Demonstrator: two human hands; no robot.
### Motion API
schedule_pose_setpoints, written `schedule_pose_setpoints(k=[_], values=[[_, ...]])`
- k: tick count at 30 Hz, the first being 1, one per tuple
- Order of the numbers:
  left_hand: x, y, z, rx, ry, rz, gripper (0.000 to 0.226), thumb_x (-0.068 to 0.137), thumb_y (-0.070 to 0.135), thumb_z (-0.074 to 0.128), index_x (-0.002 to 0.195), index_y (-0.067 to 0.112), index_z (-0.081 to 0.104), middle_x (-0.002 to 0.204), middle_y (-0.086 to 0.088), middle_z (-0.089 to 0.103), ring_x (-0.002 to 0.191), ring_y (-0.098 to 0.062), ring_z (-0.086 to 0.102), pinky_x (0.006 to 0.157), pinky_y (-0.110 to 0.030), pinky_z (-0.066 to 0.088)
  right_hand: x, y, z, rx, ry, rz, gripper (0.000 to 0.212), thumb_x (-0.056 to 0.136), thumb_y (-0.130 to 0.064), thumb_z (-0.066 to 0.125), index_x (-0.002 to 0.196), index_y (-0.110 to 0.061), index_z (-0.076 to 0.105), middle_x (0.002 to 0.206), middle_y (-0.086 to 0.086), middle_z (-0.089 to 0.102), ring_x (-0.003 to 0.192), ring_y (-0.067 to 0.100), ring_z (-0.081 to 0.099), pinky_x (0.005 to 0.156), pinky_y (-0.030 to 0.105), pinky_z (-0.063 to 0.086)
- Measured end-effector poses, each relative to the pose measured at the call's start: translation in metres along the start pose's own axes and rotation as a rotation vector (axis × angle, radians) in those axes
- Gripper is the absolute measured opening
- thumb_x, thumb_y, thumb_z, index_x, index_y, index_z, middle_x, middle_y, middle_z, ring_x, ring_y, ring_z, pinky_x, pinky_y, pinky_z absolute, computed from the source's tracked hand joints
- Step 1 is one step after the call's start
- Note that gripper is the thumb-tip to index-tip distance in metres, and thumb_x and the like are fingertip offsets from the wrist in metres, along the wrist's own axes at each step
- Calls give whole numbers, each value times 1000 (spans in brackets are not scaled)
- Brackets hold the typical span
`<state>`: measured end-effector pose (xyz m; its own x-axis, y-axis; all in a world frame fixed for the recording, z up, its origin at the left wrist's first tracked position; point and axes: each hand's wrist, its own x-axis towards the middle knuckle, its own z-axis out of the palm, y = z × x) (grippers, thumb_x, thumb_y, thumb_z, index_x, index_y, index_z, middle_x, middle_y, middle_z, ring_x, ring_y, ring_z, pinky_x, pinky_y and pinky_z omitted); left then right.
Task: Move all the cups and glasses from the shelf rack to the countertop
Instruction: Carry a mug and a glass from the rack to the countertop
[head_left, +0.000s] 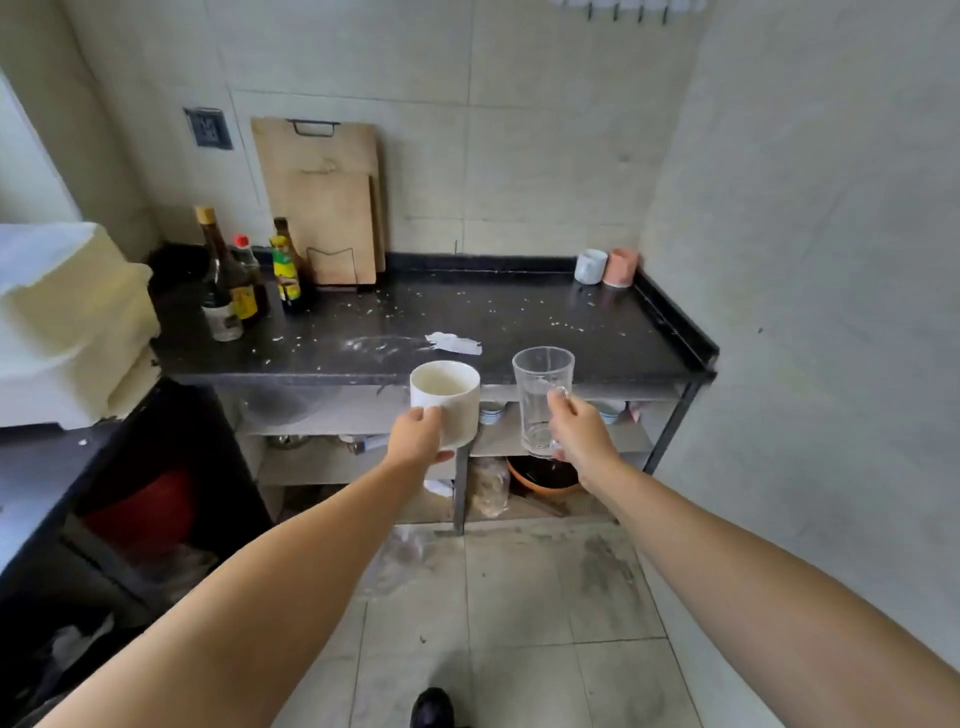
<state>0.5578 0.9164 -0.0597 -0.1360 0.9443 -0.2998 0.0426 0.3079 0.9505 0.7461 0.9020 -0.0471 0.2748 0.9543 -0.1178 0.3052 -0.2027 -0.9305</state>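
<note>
My left hand (418, 434) grips a white mug (447, 397) by its side, held upright in front of the counter's front edge. My right hand (579, 434) holds a clear glass mug (540, 397) by its handle, also upright and at about the same height. Both hang in the air just before the dark countertop (519, 322). At the countertop's far right corner stand a white cup (590, 266) and a pink cup (621, 267), side by side. On the shelf rack (498, 441) below, small bowls or cups (491, 413) show partly behind the mugs.
Several sauce bottles (244, 280) stand at the counter's left, with wooden cutting boards (324, 202) leaning on the wall behind. A scrap of paper (453, 343) and crumbs lie mid-counter. A white appliance (62, 322) sits left. An orange basin (545, 475) lies under the rack.
</note>
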Motion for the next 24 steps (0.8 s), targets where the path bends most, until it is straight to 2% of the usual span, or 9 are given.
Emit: schedule_pose_setpoints(k=[3, 5, 8, 10, 12, 15, 19, 22, 24], values=[[58, 24, 27, 56, -44, 40, 22, 94, 15, 37, 104, 4, 53, 107, -13, 49, 92, -25, 53, 58, -26, 54, 60, -7, -6, 6, 53, 20, 38, 97, -43, 38, 74, -15, 50, 66, 0, 40, 67, 17, 41, 70, 37, 40], [104, 47, 46, 87, -71, 59, 21, 94, 15, 37, 101, 3, 54, 103, -13, 49, 88, -23, 52, 59, -25, 54, 108, -17, -11, -19, 88, 28, 41, 97, -46, 37, 72, -16, 50, 65, 0, 42, 67, 18, 44, 71, 39, 44], [159, 83, 73, 87, -106, 73, 22, 95, 15, 37, 106, 4, 53, 109, -13, 48, 91, -23, 54, 61, -27, 55, 165, -34, -22, -24, 136, 30, 43, 97, -45, 37, 70, -14, 50, 64, 1, 44, 69, 20, 47, 74, 42, 47], [186, 100, 89, 103, -112, 60, 29, 97, 16, 37, 119, 5, 52, 113, -11, 48, 98, -24, 53, 66, -29, 55, 196, -41, -29, -1, 161, 42, 43, 97, -44, 38, 72, -13, 52, 65, 3, 45, 69, 20, 47, 71, 40, 45], [219, 112, 110, 108, -125, 54, 34, 97, 17, 37, 125, 5, 51, 117, -10, 49, 102, -25, 52, 64, -27, 54, 231, -44, -37, 24, 173, 54, 42, 97, -43, 38, 70, -15, 53, 65, 2, 47, 69, 19, 48, 72, 39, 46], [267, 124, 142, 113, -126, 34, 34, 97, 18, 38, 127, 6, 51, 119, -10, 51, 103, -24, 53, 55, -21, 52, 290, -43, -47, 66, 179, 75, 39, 97, -43, 39, 67, -21, 52, 66, -1, 48, 66, 16, 48, 73, 39, 45], [335, 130, 189, 93, -127, 13, 36, 94, 16, 37, 124, 4, 52, 131, -21, 50, 96, -21, 51, 57, -23, 52, 376, -34, -60, 109, 153, 93, 40, 97, -42, 40, 68, -18, 53, 67, 0, 48, 62, 13, 46, 66, 33, 42], [396, 136, 230, 55, -96, -16, 31, 93, 16, 37, 117, 6, 54, 136, -24, 47, 91, -20, 48, 59, -24, 53, 453, -25, -71, 94, 95, 118, 36, 97, -44, 41, 82, -17, 59, 72, -1, 50, 68, 13, 50, 71, 34, 46], [434, 140, 255, 35, -58, -42, 30, 92, 16, 37, 116, 7, 54, 138, -24, 45, 91, -20, 48, 61, -25, 53, 504, -21, -77, 87, 50, 137, 36, 97, -46, 40, 78, -20, 57, 72, -2, 49, 69, 12, 49, 73, 34, 48]])
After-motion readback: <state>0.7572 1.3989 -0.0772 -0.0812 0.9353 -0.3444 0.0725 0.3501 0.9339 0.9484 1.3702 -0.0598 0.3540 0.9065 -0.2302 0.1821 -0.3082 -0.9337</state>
